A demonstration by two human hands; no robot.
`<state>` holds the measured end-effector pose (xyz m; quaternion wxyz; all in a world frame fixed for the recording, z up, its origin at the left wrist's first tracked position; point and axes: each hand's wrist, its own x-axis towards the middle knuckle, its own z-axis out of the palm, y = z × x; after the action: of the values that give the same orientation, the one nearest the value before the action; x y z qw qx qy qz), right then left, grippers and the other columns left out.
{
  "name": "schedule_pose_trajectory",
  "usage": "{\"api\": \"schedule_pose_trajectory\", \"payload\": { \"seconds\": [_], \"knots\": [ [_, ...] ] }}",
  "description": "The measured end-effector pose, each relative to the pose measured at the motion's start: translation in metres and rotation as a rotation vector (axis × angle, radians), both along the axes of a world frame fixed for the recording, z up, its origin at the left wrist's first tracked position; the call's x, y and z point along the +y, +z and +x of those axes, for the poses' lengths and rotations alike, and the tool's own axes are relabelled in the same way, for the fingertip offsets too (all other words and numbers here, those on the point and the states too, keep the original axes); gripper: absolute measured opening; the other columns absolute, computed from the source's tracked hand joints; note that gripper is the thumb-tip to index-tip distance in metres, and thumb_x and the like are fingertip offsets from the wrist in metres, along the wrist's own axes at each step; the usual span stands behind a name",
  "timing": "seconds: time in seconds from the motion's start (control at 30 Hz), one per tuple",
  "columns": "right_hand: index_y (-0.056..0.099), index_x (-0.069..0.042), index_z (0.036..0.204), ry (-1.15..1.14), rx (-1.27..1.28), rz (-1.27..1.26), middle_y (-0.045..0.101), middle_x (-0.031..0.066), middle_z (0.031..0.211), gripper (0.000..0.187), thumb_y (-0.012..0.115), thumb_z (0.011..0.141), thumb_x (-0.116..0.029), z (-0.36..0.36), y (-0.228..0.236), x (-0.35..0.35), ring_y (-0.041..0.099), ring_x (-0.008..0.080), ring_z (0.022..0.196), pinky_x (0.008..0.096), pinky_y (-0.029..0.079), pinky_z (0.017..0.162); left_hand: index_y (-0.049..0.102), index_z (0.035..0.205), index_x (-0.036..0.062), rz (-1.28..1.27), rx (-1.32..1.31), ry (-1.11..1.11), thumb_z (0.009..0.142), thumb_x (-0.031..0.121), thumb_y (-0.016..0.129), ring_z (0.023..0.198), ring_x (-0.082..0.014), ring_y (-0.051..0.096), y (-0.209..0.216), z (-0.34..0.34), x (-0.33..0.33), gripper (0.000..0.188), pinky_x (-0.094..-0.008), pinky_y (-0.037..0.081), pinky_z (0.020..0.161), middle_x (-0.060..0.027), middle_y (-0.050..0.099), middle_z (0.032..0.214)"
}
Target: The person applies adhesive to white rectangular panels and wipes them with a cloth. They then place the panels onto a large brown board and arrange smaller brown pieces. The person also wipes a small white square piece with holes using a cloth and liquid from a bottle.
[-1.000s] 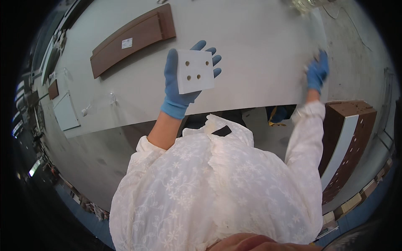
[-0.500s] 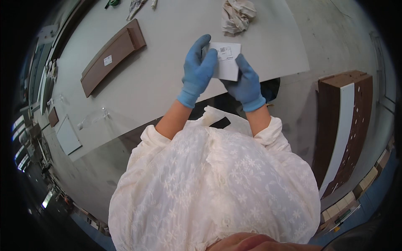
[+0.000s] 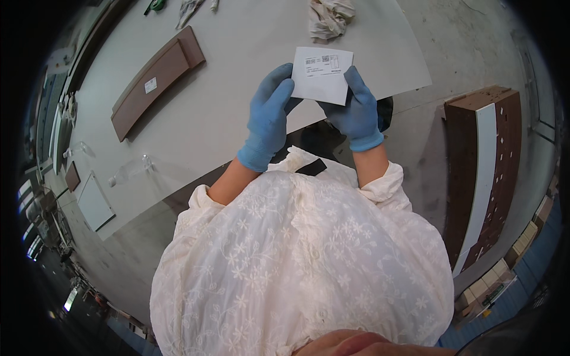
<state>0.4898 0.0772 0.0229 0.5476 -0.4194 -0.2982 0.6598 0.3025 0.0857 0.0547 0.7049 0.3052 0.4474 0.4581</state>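
Over the near edge of the table, a white, nearly square printed label (image 3: 320,74) is held between my two hands; I cannot tell if it is one sheet or a stack. My left hand (image 3: 268,118), in a blue knit glove, pinches its left edge, with the thumb next to the print-side edge. My right hand (image 3: 358,115), gloved the same, grips the lower right corner with its thumb on the front and the other fingers hidden behind. A brown curved panel (image 3: 151,86) with a small white sticker lies on the table to the left.
A crumpled pale cloth (image 3: 330,19) lies on the grey-white table (image 3: 237,65). Clear plastic bottles (image 3: 130,171) and a white board (image 3: 95,202) are at its left. Brown curved panels (image 3: 509,172) with a white strip stand stacked at the right. A green tape measure (image 3: 156,5) sits far left.
My left hand has moved left and slightly down, off the face of the label to its edge. The label has turned flatter toward me, so its whole printed face shows.
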Motion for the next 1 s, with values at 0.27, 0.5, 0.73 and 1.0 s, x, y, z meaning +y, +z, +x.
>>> {"api": "schedule_pose_trajectory", "payload": {
  "seconds": [0.27,0.5,0.73,1.0],
  "knots": [
    [0.047,0.004,0.151,0.032,-0.574,0.185,0.058,0.0174,0.149,0.053,0.057,0.107,-0.026,-0.039,0.028,0.004,0.058,0.0302,0.136,0.0407,0.048,0.112,0.053,0.149,0.0047,-0.003,-0.127,0.011,0.109,0.031,0.052,0.128,-0.0264,0.062,0.003,-0.011,-0.001,0.048,-0.0423,0.052,0.108,-0.0134,0.062,0.140],
    [0.055,0.003,0.147,-0.194,-0.612,0.365,0.061,0.0153,0.148,0.047,0.057,0.103,-0.014,-0.011,0.055,0.007,0.059,0.0236,0.134,0.0361,0.045,0.113,0.049,0.150,0.0084,-0.165,-0.682,0.004,0.106,0.037,0.058,0.137,-0.0365,0.056,-0.004,-0.019,0.009,0.053,-0.0650,0.046,0.113,-0.0130,0.057,0.147],
    [0.060,0.002,0.143,-0.231,-0.562,0.353,0.068,0.0123,0.139,0.040,0.050,0.107,-0.011,0.023,0.043,0.027,0.064,0.0197,0.124,0.0303,0.049,0.105,0.048,0.151,0.0093,-0.197,-0.684,0.037,0.106,0.035,0.059,0.139,-0.0403,0.054,0.005,-0.004,0.019,0.053,-0.0707,0.042,0.115,-0.0153,0.057,0.149],
    [0.065,0.002,0.136,-0.169,-0.660,0.273,0.073,0.0133,0.130,0.038,0.058,0.102,-0.012,0.036,-0.002,0.043,0.071,0.0230,0.110,0.0331,0.054,0.094,0.051,0.146,0.0074,-0.219,-0.636,0.073,0.106,0.033,0.059,0.136,-0.0394,0.057,-0.006,0.005,0.019,0.049,-0.0692,0.046,0.112,-0.0152,0.058,0.146]
  ]
}}
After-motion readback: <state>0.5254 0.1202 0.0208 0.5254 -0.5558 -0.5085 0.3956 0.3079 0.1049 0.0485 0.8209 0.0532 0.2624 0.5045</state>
